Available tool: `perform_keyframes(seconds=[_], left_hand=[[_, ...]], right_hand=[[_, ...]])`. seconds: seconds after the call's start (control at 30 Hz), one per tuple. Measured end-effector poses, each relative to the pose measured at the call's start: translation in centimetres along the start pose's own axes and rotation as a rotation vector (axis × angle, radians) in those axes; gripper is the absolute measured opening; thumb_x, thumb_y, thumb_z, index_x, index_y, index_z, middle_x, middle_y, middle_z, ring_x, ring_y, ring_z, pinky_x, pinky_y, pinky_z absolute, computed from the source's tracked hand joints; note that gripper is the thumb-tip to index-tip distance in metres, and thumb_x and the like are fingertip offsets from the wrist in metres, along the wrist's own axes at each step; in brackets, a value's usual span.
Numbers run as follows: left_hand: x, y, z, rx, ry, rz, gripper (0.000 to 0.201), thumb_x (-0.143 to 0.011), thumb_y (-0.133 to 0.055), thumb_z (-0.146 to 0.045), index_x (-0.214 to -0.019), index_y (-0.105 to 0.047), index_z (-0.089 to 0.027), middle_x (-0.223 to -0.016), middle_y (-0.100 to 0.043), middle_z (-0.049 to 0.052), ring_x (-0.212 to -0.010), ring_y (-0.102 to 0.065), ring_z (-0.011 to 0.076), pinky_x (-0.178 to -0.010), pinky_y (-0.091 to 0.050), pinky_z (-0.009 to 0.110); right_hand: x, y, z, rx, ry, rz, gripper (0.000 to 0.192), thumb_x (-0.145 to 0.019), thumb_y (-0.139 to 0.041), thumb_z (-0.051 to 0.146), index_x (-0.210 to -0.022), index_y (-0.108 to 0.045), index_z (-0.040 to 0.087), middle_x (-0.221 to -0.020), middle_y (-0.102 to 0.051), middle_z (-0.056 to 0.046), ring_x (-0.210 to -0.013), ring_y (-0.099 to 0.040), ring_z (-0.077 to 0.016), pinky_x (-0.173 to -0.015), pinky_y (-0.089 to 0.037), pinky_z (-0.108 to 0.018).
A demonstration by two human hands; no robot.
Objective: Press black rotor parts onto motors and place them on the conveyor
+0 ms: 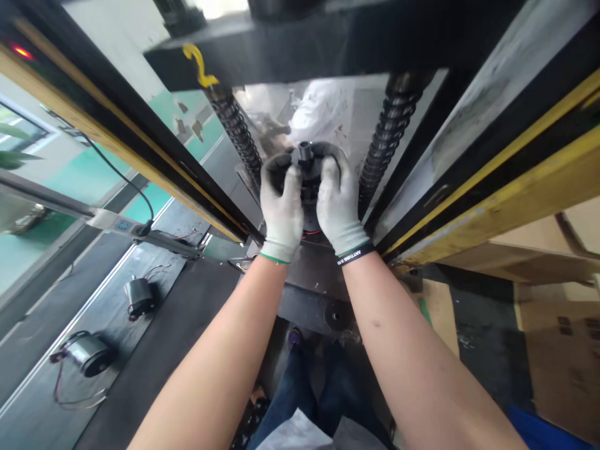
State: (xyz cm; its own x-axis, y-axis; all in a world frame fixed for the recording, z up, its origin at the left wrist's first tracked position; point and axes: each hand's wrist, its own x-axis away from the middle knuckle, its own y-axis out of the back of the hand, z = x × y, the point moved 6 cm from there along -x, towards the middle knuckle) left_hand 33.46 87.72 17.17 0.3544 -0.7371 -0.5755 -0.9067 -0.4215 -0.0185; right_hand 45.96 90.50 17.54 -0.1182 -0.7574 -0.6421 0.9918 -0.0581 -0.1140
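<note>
at the middle of the head view, both gloved hands press on a round black motor part (307,172) seated in the bed of a press machine (328,37). left hand (281,209), in a pale knit glove with a green cuff edge, lies curled over the part's rim at about 9 o'clock, fingers (276,181) close together and bent down onto the black surface. right hand (338,203), in a matching glove with a black wristband (355,254) below it, covers the rim at about 3 o'clock, fingers (330,172) together and folded over the edge. both hands grip the part between them; a short black shaft (305,150) stands up between the two sets of fingertips at 12 o'clock. thin red wires (312,234) show just under the part at 6 o'clock.

two coiled springs (234,128) flank the part at 10 and 2 o'clock, under the dark top block. yellow-edged black guard posts (140,150) run diagonally on both sides. at 8 o'clock, well apart from the hands, a dark conveyor belt (42,400) carries two small motors (139,295) with loose leads. brown cardboard (557,350) lies at 4 o'clock, and green floor (84,172) shows at 9 o'clock beyond the frame. the person's dark trousers (300,387) show at 6 o'clock.
</note>
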Motion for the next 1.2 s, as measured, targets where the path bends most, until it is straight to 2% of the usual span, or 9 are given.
perform_keyframes(seconds=[0.17, 0.3, 0.43, 0.57, 0.63, 0.73, 0.83, 1.0, 1.2], left_hand=[[-0.7, -0.1, -1.5, 0.015, 0.047, -0.050, 0.055, -0.096, -0.058, -0.073, -0.120, -0.061, -0.023, -0.129, -0.072, 0.010, -0.125, -0.068, 0.0246, -0.117, -0.051, 0.044], [2.1, 2.8, -4.8, -0.006, 0.053, 0.002, 0.055, -0.106, -0.044, -0.062, -0.146, -0.054, -0.025, -0.158, -0.058, 0.011, -0.149, -0.052, 0.0245, -0.129, -0.039, 0.042], [15.5, 12.2, -4.5, -0.147, 0.386, -0.054, 0.042, -0.107, -0.047, -0.049, -0.140, -0.064, -0.030, -0.149, -0.067, 0.007, -0.140, -0.061, 0.0266, -0.126, -0.044, 0.045], [35.3, 25.2, -2.5, -0.456, 1.004, -0.274, 0.041, -0.095, -0.056, -0.052, -0.115, -0.077, -0.023, -0.125, -0.078, 0.011, -0.122, -0.070, 0.0324, -0.117, -0.050, 0.050], [42.3, 30.9, -3.5, -0.528, 1.122, -0.434, 0.042, -0.087, -0.059, -0.052, -0.102, -0.078, -0.018, -0.113, -0.080, 0.016, -0.114, -0.072, 0.0371, -0.113, -0.050, 0.056], [47.4, 37.1, -6.0, -0.569, 1.193, -0.644, 0.039, -0.079, -0.063, -0.051, -0.095, -0.078, -0.018, -0.105, -0.081, 0.015, -0.108, -0.074, 0.0369, -0.107, -0.054, 0.054], [47.4, 41.2, -6.6, -0.557, 1.169, -0.781, 0.036, -0.079, -0.068, -0.051, -0.092, -0.078, -0.019, -0.101, -0.082, 0.014, -0.103, -0.076, 0.0342, -0.102, -0.057, 0.049], [42.4, 49.4, -2.9, -0.514, 1.052, -0.874, 0.040, -0.087, -0.067, -0.051, -0.103, -0.078, -0.017, -0.107, -0.082, 0.015, -0.104, -0.076, 0.0294, -0.102, -0.057, 0.042], [31.3, 68.7, 7.0, -0.721, 1.064, -0.813, 0.036, -0.097, -0.055, -0.032, -0.123, -0.072, -0.015, -0.129, -0.077, 0.015, -0.121, -0.071, 0.0254, -0.111, -0.052, 0.037]], right_hand=[[-0.6, 0.3, 0.9, 0.015, -0.068, -0.040, 0.039, -0.109, -0.044, 0.049, -0.122, -0.069, 0.022, -0.128, -0.073, -0.011, -0.123, -0.067, -0.0248, -0.119, -0.048, -0.048], [3.5, 0.8, 7.3, 0.130, -0.104, -0.098, 0.045, -0.108, -0.045, 0.039, -0.149, -0.061, 0.030, -0.160, -0.055, -0.007, -0.154, -0.045, -0.0269, -0.134, -0.029, -0.055], [17.1, -2.4, 10.7, 0.159, -0.115, 0.303, 0.054, -0.103, -0.048, 0.030, -0.155, -0.054, 0.044, -0.155, -0.061, -0.001, -0.148, -0.054, -0.0289, -0.128, -0.042, -0.058], [32.5, -7.3, 5.6, 0.265, -0.311, 0.953, 0.054, -0.098, -0.045, 0.022, -0.149, -0.062, 0.017, -0.154, -0.060, -0.018, -0.145, -0.056, -0.0359, -0.120, -0.050, -0.061], [35.9, -9.6, 3.4, 0.402, -0.314, 1.127, 0.055, -0.096, -0.046, 0.019, -0.146, -0.062, 0.004, -0.160, -0.050, -0.026, -0.152, -0.047, -0.0386, -0.125, -0.043, -0.060], [36.1, -13.4, 2.7, 0.517, -0.125, 1.203, 0.067, -0.098, -0.047, 0.020, -0.161, -0.042, -0.001, -0.173, -0.029, -0.026, -0.165, -0.022, -0.0364, -0.134, -0.028, -0.056], [36.2, -16.3, 1.5, 0.651, 0.032, 1.344, 0.071, -0.092, -0.053, 0.017, -0.158, -0.042, -0.007, -0.171, -0.028, -0.030, -0.166, -0.011, -0.0421, -0.132, -0.026, -0.058], [37.8, -17.3, -1.4, 0.746, 0.050, 1.527, 0.057, -0.095, -0.050, 0.027, -0.145, -0.065, 0.004, -0.163, -0.046, -0.026, -0.162, -0.023, -0.0466, -0.124, -0.038, -0.063], [38.8, -17.8, -1.3, 0.573, -0.374, 1.522, 0.060, -0.098, -0.045, 0.053, -0.138, -0.073, 0.017, -0.148, -0.066, -0.012, -0.141, -0.061, -0.0333, -0.121, -0.050, -0.050]])
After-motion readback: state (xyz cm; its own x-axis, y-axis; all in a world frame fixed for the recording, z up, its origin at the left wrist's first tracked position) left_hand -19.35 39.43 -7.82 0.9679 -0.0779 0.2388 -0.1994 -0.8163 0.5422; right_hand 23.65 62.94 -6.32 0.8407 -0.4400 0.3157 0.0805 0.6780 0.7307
